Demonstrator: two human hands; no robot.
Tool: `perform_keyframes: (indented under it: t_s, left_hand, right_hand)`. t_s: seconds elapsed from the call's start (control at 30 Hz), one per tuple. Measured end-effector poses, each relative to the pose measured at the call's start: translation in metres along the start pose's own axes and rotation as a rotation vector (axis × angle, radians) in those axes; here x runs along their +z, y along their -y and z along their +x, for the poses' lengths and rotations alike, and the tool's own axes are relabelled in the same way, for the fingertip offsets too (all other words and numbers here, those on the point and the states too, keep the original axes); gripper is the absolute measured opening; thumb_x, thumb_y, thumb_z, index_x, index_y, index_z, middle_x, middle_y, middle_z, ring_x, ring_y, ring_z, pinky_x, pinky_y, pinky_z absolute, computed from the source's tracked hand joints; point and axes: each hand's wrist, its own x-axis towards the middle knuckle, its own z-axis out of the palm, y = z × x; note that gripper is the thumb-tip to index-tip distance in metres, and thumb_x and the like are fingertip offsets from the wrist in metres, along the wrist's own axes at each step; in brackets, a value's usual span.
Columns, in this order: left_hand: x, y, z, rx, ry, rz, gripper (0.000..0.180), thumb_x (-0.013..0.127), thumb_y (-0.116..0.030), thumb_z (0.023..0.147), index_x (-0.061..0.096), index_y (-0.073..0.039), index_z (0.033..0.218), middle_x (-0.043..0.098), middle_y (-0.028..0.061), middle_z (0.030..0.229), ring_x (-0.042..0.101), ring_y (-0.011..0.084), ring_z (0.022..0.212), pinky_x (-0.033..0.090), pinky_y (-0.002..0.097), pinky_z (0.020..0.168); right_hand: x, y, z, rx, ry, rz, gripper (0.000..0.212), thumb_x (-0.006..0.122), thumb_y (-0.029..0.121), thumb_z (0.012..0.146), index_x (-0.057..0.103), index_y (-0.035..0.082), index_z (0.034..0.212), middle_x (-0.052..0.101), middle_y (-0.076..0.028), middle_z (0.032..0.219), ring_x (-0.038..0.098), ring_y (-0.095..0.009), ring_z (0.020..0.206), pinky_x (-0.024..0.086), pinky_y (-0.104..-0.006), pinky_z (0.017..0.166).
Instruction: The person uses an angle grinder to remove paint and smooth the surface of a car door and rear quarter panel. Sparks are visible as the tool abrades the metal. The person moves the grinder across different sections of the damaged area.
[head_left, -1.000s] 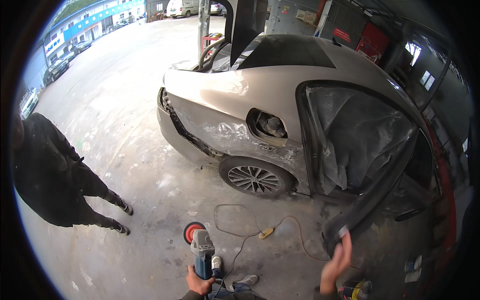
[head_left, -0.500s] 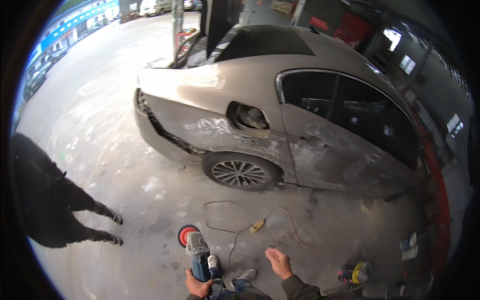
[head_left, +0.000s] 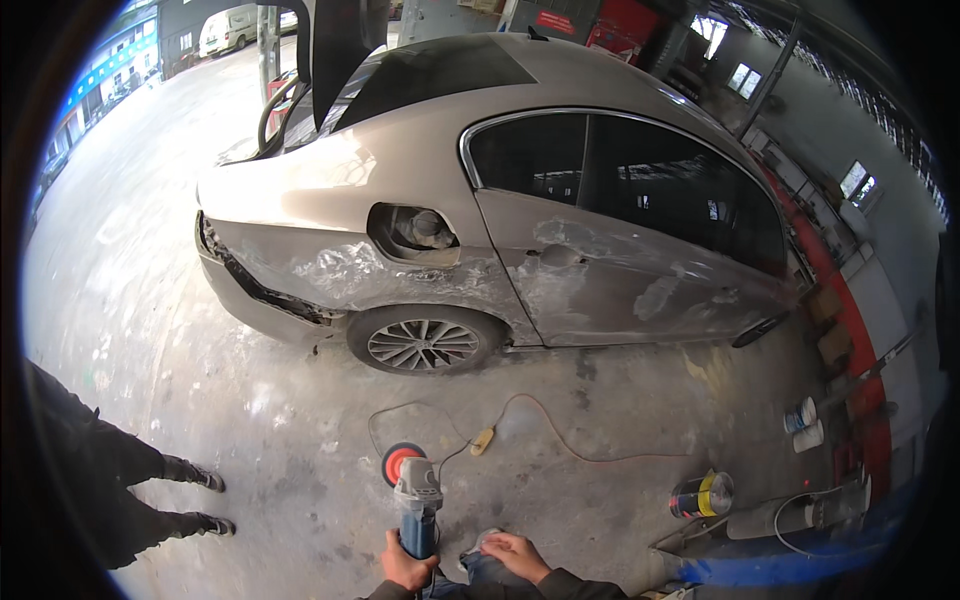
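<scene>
Left fingers: clamped around the blue body of the power tool [head_left: 418, 520]; left hand [head_left: 408, 565] low in view.
Right fingers: extended and close together, right hand [head_left: 515, 553] loosely flat, unclenched; lies in view over the jeans [head_left: 492, 574]; contact cannot be told.
Power tool: in the left hand, grey head pointing away from the wearer, red disc [head_left: 399, 462] with dark rim at its far end.
Floor, near: yellow box [head_left: 482, 441] just beyond the tool, on a cord; orange cord [head_left: 562, 441] curves off to the right.
Car: beige, side-on beyond the cords; wheel [head_left: 423, 343] nearest the tool, well apart from it; dull whitish patches on rear panel and door [head_left: 610, 290].
Left edge: another person [head_left: 95, 480] in dark clothes, standing.
Right side: black-and-yellow can [head_left: 702, 494] on the floor.
</scene>
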Motion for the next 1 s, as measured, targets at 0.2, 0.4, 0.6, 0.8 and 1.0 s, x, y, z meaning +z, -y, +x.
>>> perform_keyframes:
  t_s: [0.2,0.4,0.6,0.8,1.0]
  left_hand:
    - [0.021,-0.054,0.011,0.026,0.138,-0.014,0.085,0.089,-0.031,0.059,0.047,0.002,0.125,0.07,0.0288,0.1,0.072,0.0433,0.093,0.057,0.0472,0.083]
    - [0.082,-0.063,0.038,0.098,0.122,0.025,0.083,0.089,-0.031,0.059,0.047,0.003,0.123,0.07,0.0288,0.097,0.072,0.0433,0.09,0.057,0.0468,0.082]
    - [0.158,-0.102,0.049,0.15,-0.037,0.133,0.088,0.085,-0.031,0.066,0.043,0.002,0.135,0.063,0.0317,0.115,0.065,0.0454,0.105,0.053,0.0513,0.087]
    - [0.197,-0.175,0.06,-0.164,0.026,-0.113,0.098,0.087,-0.032,0.063,0.042,0.004,0.142,0.066,0.0309,0.112,0.066,0.0444,0.103,0.053,0.0503,0.089]
    - [0.24,-0.166,0.075,-0.209,-0.048,-0.14,0.093,0.085,-0.026,0.064,0.042,0.005,0.141,0.067,0.0285,0.113,0.067,0.042,0.103,0.053,0.0485,0.09]
  right_hand:
    - [-0.044,0.018,0.011,-0.098,-0.147,0.118,0.027,0.065,0.013,0.101,0.067,-0.006,0.12,0.075,-0.012,0.103,0.073,-0.017,0.09,0.058,-0.0283,0.083]
    - [-0.185,0.066,0.037,-0.264,-0.469,-0.164,0.023,0.069,0.015,0.098,0.072,-0.005,0.109,0.076,-0.009,0.094,0.072,-0.013,0.085,0.057,-0.0283,0.075]
    - [-0.294,0.202,0.148,-0.715,-0.555,-0.846,0.012,0.071,0.015,0.092,0.075,0.007,0.101,0.071,-0.011,0.087,0.07,-0.029,0.078,0.054,-0.0382,0.068]
    - [-0.349,0.349,0.34,-1.242,-0.441,-1.181,0.013,0.07,0.008,0.087,0.072,0.009,0.1,0.066,-0.005,0.09,0.067,-0.028,0.082,0.054,-0.0395,0.067]
    - [-0.338,0.4,0.477,-1.658,-0.287,-1.545,0.03,0.067,0.004,0.079,0.072,0.013,0.107,0.059,0.0,0.084,0.063,-0.018,0.083,0.055,-0.031,0.068]
